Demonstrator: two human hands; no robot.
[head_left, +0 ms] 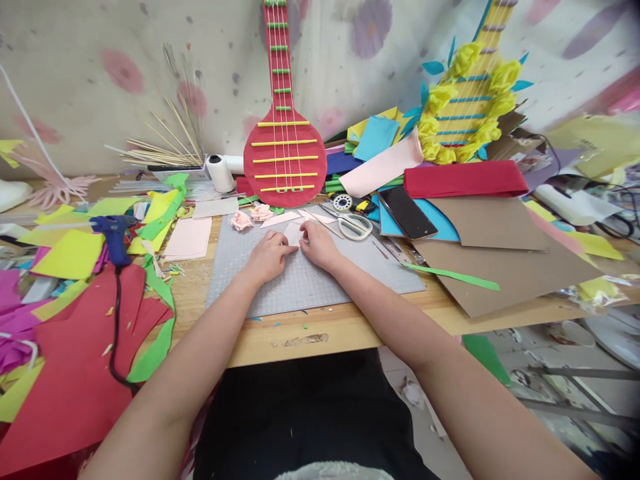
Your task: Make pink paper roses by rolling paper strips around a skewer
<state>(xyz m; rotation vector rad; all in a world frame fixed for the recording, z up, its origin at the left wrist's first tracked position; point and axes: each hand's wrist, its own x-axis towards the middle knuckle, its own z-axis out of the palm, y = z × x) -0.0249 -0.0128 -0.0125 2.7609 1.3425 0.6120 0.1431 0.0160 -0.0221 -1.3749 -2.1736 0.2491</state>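
Note:
A small pale pink piece of paper lies between my hands over the grey cutting mat. My left hand has its fingers closed at the paper's left and lower side. My right hand pinches the same piece from the right, its fingers curled. Just beyond them are two crumpled pink paper flowers and narrow pale pink strips. White-handled scissors rest on the mat to the right of my right hand.
A red paper lute leans at the back, a yellow flowered one further right. A blue glue gun and pink sheets lie left. A black phone, brown cardboard and a green strip lie right.

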